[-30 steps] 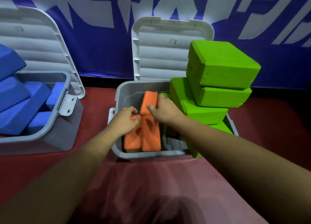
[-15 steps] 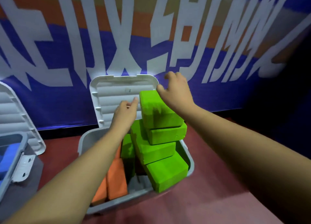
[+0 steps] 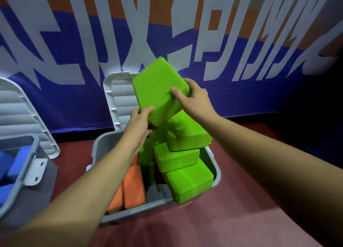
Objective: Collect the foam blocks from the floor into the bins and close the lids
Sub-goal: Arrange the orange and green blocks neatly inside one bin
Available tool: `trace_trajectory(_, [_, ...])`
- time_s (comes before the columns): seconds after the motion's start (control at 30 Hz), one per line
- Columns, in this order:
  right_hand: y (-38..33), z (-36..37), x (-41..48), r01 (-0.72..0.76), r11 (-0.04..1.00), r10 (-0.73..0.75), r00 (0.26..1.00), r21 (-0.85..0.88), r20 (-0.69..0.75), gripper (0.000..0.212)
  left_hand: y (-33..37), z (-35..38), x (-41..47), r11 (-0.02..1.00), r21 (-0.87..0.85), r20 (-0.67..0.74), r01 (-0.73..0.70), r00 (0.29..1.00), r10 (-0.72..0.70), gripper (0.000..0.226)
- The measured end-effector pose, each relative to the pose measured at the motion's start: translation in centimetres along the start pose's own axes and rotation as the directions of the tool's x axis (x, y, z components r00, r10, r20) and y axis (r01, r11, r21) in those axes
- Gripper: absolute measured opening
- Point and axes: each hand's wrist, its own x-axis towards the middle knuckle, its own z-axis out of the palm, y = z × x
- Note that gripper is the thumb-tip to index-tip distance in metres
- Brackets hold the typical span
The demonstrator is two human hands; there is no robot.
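Observation:
A grey bin stands on the red floor with its white lid tipped open against the wall. Inside lie orange foam blocks on the left and a leaning stack of green foam blocks on the right. Both hands hold the top green block, tilted and raised above the stack. My left hand grips its near lower corner. My right hand grips its right end, thumb on top.
A second grey bin with blue foam blocks and an open white lid stands at the left. A blue, orange and white banner wall runs close behind both bins. Red floor lies in front.
Both hands left the orange blocks, rose to the top green block and took hold of it. That block is now lifted and tilted off the stack. The view tipped upward.

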Motion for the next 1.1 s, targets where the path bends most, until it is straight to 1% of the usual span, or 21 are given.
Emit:
trace_trajectory(0.07, [-1.7, 1.6, -0.2, 0.013, 0.986, -0.031, 0.994, 0.164, 0.106, 0.053, 0.2, -2.0, -0.5, 0.996, -0.081, 0.001, -0.039, 0.999, 0.040, 0.005])
trace_trajectory(0.1, [-2.3, 2.5, -0.3, 0.009, 0.973, -0.047, 0.986, 0.233, 0.158, 0.055, -0.1, -3.4, -0.5, 0.996, -0.080, 0.005, -0.047, 0.999, 0.047, 0.004])
trace_trajectory(0.13, [-2.8, 3.4, -0.3, 0.015, 0.969, -0.061, 0.981, 0.245, 0.184, 0.057, -0.2, -4.6, -0.8, 0.997, -0.062, 0.019, -0.038, 0.999, 0.039, 0.005])
trace_trajectory(0.2, [-3.7, 5.0, -0.4, 0.051, 0.982, -0.081, 0.984, 0.182, 0.157, 0.057, -1.5, -7.7, -1.2, 0.998, 0.061, 0.057, -0.007, 0.998, 0.004, 0.015])
trace_trajectory(0.23, [-4.0, 5.6, -0.5, 0.077, 0.986, -0.095, 0.988, 0.144, 0.122, 0.056, -2.5, -9.4, -1.5, 0.985, 0.174, 0.073, -0.002, 0.997, -0.011, 0.019])
trace_trajectory(0.27, [-4.2, 6.0, -0.5, 0.102, 0.990, -0.112, 0.989, 0.100, 0.097, 0.054, -3.7, -11.2, -2.0, 0.943, 0.334, 0.081, 0.004, 0.996, -0.033, 0.020])
trace_trajectory(0.3, [-4.3, 6.3, -0.6, 0.126, 0.991, -0.130, 0.987, 0.048, 0.091, 0.053, -5.3, -13.2, -2.2, 0.842, 0.539, 0.081, 0.003, 0.995, -0.055, 0.020])
trace_trajectory(0.33, [-4.4, 6.5, -0.9, 0.152, 0.988, -0.149, 0.983, -0.019, 0.104, 0.050, -7.0, -15.1, -2.5, 0.674, 0.738, 0.074, -0.005, 0.994, -0.075, 0.022])
trace_trajectory(0.37, [-4.4, 6.6, -1.2, 0.180, 0.979, -0.167, 0.977, -0.098, 0.130, 0.049, -8.7, -16.8, -2.8, 0.486, 0.874, 0.060, -0.007, 0.994, -0.094, 0.026])
trace_trajectory(0.4, [-4.3, 6.7, -1.6, 0.211, 0.960, -0.181, 0.969, -0.183, 0.170, 0.050, -10.3, -18.2, -3.1, 0.332, 0.943, 0.049, -0.013, 0.994, -0.103, 0.030])
trace_trajectory(0.43, [-4.3, 6.8, -1.9, 0.238, 0.936, -0.181, 0.958, -0.258, 0.224, 0.052, -11.7, -19.1, -3.4, 0.233, 0.972, 0.047, -0.023, 0.994, -0.099, 0.036])
trace_trajectory(0.47, [-4.3, 7.0, -2.2, 0.260, 0.908, -0.166, 0.943, -0.328, 0.287, 0.053, -12.9, -19.6, -3.6, 0.179, 0.983, 0.048, -0.032, 0.995, -0.088, 0.045])
trace_trajectory(0.5, [-4.3, 7.3, -2.6, 0.280, 0.880, -0.144, 0.927, -0.384, 0.345, 0.053, -13.9, -19.7, -3.7, 0.158, 0.986, 0.063, -0.051, 0.995, -0.071, 0.055])
trace_trajectory(0.57, [-4.0, 8.0, -3.2, 0.309, 0.821, -0.091, 0.901, -0.480, 0.425, 0.053, -15.3, -19.2, -3.7, 0.144, 0.985, 0.105, -0.092, 0.991, -0.087, 0.086])
trace_trajectory(0.6, [-3.7, 8.4, -3.7, 0.318, 0.794, -0.063, 0.890, -0.517, 0.451, 0.054, -16.0, -19.1, -3.6, 0.114, 0.986, 0.138, -0.125, 0.984, -0.112, 0.101])
trace_trajectory(0.63, [-3.3, 9.0, -4.1, 0.324, 0.772, -0.037, 0.882, -0.548, 0.469, 0.056, -16.7, -19.1, -3.5, 0.063, 0.983, 0.181, -0.173, 0.972, -0.148, 0.109])
trace_trajectory(0.7, [-2.2, 10.2, -4.9, 0.346, 0.724, -0.016, 0.873, -0.596, 0.488, 0.054, -17.8, -19.4, -3.3, -0.046, 0.969, 0.225, -0.243, 0.945, -0.238, 0.107])
trace_trajectory(0.77, [-1.3, 11.1, -5.7, 0.358, 0.690, -0.020, 0.879, -0.630, 0.477, 0.049, -18.3, -19.9, -3.0, -0.078, 0.967, 0.211, -0.244, 0.932, -0.295, 0.094])
trace_trajectory(0.83, [-1.1, 11.7, -6.0, 0.350, 0.681, -0.041, 0.895, -0.644, 0.443, 0.047, -18.5, -20.6, -2.5, -0.048, 0.975, 0.188, -0.215, 0.926, -0.326, 0.087])
trace_trajectory(0.93, [-1.4, 12.3, -6.1, 0.326, 0.668, -0.046, 0.915, -0.669, 0.401, 0.046, -18.4, -22.0, -2.2, -0.016, 0.976, 0.196, -0.215, 0.916, -0.351, 0.090])
trace_trajectory(1.1, [-1.6, 13.2, -5.9, 0.284, 0.657, -0.001, 0.927, -0.698, 0.376, 0.049, -18.7, -22.8, -2.3, -0.025, 0.971, 0.216, -0.239, 0.913, -0.345, 0.090])
